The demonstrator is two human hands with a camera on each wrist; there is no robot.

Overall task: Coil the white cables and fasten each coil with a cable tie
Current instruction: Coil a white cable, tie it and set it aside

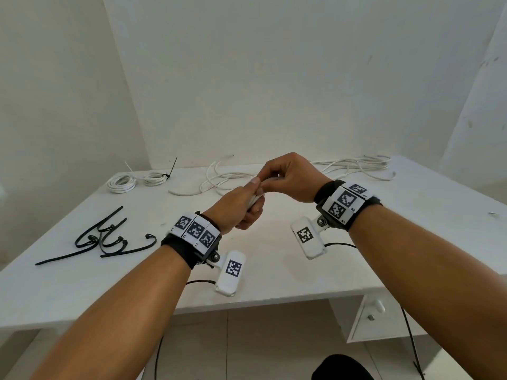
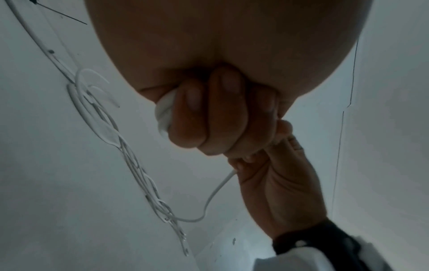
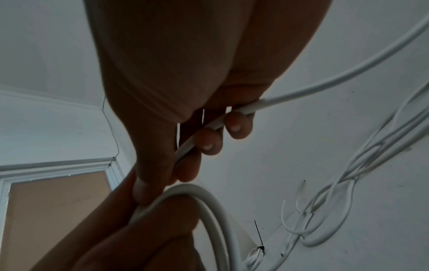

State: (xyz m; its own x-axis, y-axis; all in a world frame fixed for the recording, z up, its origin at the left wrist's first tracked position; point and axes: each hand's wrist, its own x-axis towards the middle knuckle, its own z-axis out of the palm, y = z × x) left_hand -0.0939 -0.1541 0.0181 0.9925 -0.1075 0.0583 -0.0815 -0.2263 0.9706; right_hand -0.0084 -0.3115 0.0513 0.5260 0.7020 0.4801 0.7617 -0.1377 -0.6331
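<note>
White cable [image 3: 301, 88]: mid-coil, held above the surface [image 1: 274, 270] between both hands.
Left hand [image 1: 241, 212]: fingers curled tight round the gathered loops [image 2: 163, 113].
Right hand [image 1: 290, 178]: fingers curled over the free run, feeding it in.
Done: two coils [image 1: 122, 183] far left, one showing a black tie [image 1: 168, 171].
Spare cable ties [image 1: 104, 237]: left, near edge.
Risk: loose cables [image 1: 354, 165] behind look tangled; a snag on the trailing run could yank loops out of the left grip.

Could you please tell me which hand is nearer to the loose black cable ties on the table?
Left. The left hand is raised just right of the loose black plastic cable ties; the right hand is farther right, beyond it.
</note>
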